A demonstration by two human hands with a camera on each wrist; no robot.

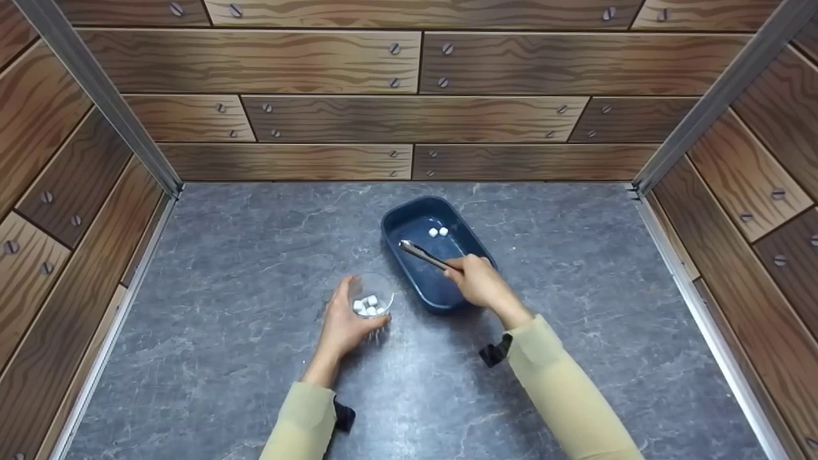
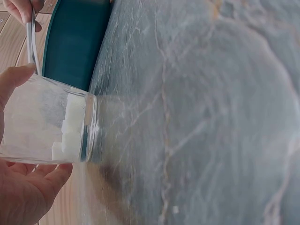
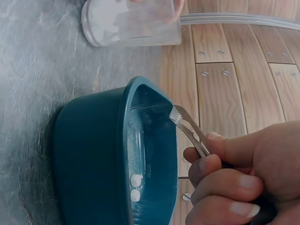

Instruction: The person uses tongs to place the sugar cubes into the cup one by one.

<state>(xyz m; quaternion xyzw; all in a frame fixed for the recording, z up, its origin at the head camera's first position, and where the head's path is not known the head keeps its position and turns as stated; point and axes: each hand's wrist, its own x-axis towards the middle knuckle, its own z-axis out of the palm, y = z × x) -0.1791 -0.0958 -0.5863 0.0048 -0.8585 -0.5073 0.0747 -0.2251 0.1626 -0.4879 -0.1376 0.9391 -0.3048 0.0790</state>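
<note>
My left hand holds a clear cup between thumb and fingers. Several white cubes lie at the cup's bottom. In my right hand is a pair of metal tongs, gripped with curled fingers. The tong tips are over the left side of a dark blue basin, with a small white piece between them, probably a cube. Two white cubes lie side by side on the basin's floor. The cup stands upright, left of the basin and near its front.
Grey marbled flooring lies around the cup and basin. Wood-patterned panels wall the space at the back, left and right, with metal strips along the corners. A dark strap piece sits at each wrist.
</note>
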